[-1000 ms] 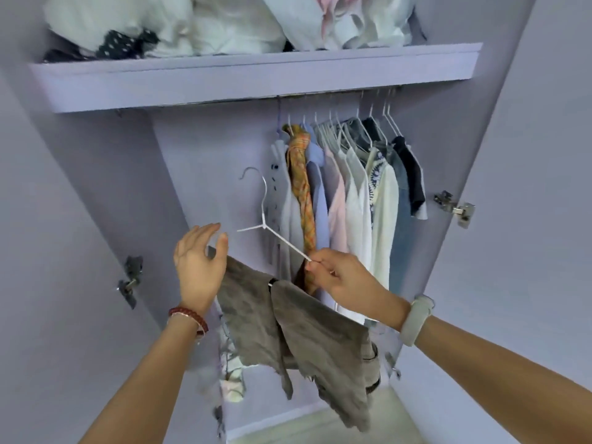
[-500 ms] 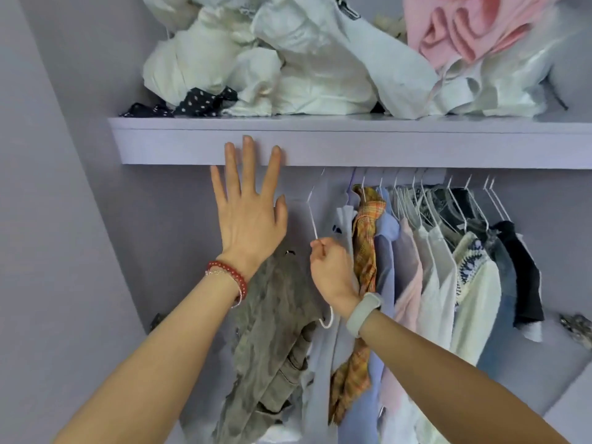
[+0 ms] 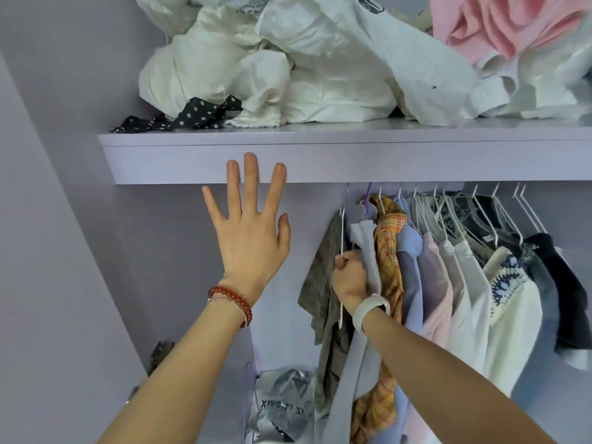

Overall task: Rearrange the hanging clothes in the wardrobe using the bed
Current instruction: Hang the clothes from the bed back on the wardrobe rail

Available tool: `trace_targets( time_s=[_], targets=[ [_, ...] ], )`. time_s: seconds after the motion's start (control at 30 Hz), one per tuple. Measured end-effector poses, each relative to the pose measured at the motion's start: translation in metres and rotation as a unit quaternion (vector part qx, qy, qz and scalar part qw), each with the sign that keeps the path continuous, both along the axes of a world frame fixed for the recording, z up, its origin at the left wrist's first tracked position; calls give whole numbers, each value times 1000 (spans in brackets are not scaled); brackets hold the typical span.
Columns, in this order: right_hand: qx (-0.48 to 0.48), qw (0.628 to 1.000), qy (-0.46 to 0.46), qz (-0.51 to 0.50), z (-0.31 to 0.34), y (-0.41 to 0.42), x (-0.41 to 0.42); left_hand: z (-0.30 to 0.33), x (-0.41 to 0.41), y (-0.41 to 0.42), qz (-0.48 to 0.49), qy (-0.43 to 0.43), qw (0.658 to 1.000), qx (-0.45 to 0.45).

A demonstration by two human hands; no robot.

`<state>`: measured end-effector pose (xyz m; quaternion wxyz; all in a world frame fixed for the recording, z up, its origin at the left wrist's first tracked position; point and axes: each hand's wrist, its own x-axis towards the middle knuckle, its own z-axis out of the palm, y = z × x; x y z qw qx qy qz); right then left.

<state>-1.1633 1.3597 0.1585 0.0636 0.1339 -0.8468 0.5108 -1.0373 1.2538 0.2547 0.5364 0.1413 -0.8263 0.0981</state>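
**Hanger hook sits straight above your right grip, at the rail's left end**

Head view: your right hand [image 3: 349, 277] holds a closed grip, fingers curled round the lower wire of the white hanger [image 3: 342, 238] that carries the grey-brown garment [image 3: 323, 283]. The hanger's long axis runs nearly vertical from this angle: its hook goes straight up from your fist and disappears behind the front edge of the shelf [image 3: 384, 161], where the rail must lie, though the rail itself is hidden. So whether the hook is seated you cannot tell from here. The garment hangs down to the left of your fist and below it, at the left end of the row of hanging clothes [image 3: 448, 267], just beside the pale lilac shirt [image 3: 368, 251] and the orange plaid one [image 3: 389, 251].

Your left hand [image 3: 248, 232] is spread wide and holds nothing, fingertips [image 3: 250, 160] lying against the shelf's front edge, well to the left of the hanger. The right hand is therefore the one on the work; the left appears only to steady you.

I judge the coming move turns on that vertical line: any lift or lowering must follow the hook's axis, since a sideways pull to the right would press it into the neighbouring hangers.

Loose white and pink laundry [image 3: 320, 65] is heaped on the shelf above.
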Motion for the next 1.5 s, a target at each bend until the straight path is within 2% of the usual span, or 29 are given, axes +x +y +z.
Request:
trace_targets(
  time_s=[0.1,0.2,0.37,0.6,0.83,0.97,1.07,1.13,1.3,1.4,1.5],
  targets=[
    [10,999,-34,-1,-35,23,11,0,2,4,-15,-6,1000,19],
    [41,999,-25,-13,-58,39,29,-1,5,6,-36,-17,999,17],
    [29,999,29,-18,-27,36,32,12,2,-1,-42,-22,998,33],
    [45,992,117,-17,4,53,35,-8,6,5,-48,-27,998,39],
    [-6,996,71,-59,53,17,-5,-4,-1,5,-47,-2,999,20],
    [-26,999,4,-43,43,3,-13,-3,-3,2,-36,2,999,11],
    [-30,998,-11,-45,37,-7,-11,-5,-5,-2,-30,5,1000,1],
    [-47,998,-20,-32,41,-14,-11,-1,-7,-5,-26,8,1000,2],
    [-19,998,-27,53,29,-4,3,-3,-5,-3,-37,-7,999,29],
    [-45,994,34,91,31,13,24,4,1,-1,-43,-17,998,39],
    [-42,985,141,95,33,45,52,1,8,13,-82,-1,989,124]
  ],
)
